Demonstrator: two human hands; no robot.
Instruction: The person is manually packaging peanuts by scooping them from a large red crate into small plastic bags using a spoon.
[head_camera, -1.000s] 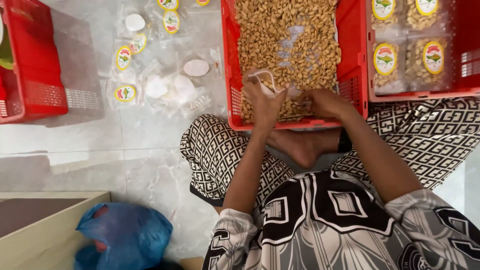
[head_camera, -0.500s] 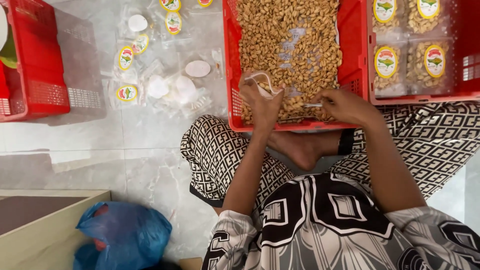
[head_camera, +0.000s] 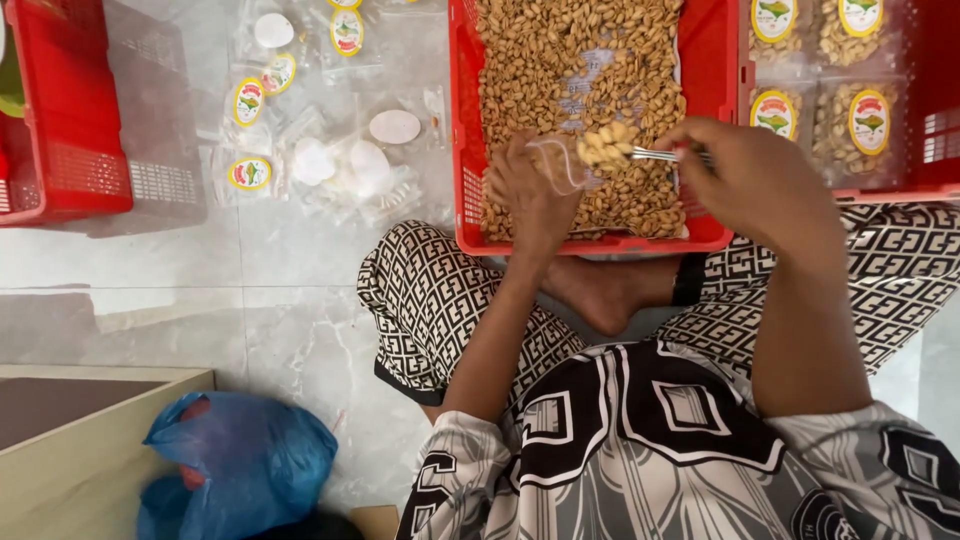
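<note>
Currently my left hand (head_camera: 530, 195) pinches the mouth of a small clear bag (head_camera: 562, 165), holding it open over the near half of the red crate (head_camera: 712, 120) of peanuts (head_camera: 580, 70). My right hand (head_camera: 755, 180) is closed around a metal spoon (head_camera: 655, 154); its bowl carries a heap of peanuts and sits at the bag's mouth, just beside my left fingers.

A second red crate (head_camera: 935, 150) stands against the first crate's right wall. It holds filled clear packets (head_camera: 868, 125), each with an oval label (head_camera: 870, 120) rimmed yellow with a red and green centre.

On the marble floor (head_camera: 200, 290), left of the nut crate, lie empty clear bags (head_camera: 340, 165). Some show the same yellow-rimmed oval labels, others plain white ovals. A third red crate (head_camera: 60, 130) sits at the floor's far left edge. A blue plastic bag (head_camera: 240, 460) lies near my left knee, beside a beige box (head_camera: 90, 440).
</note>
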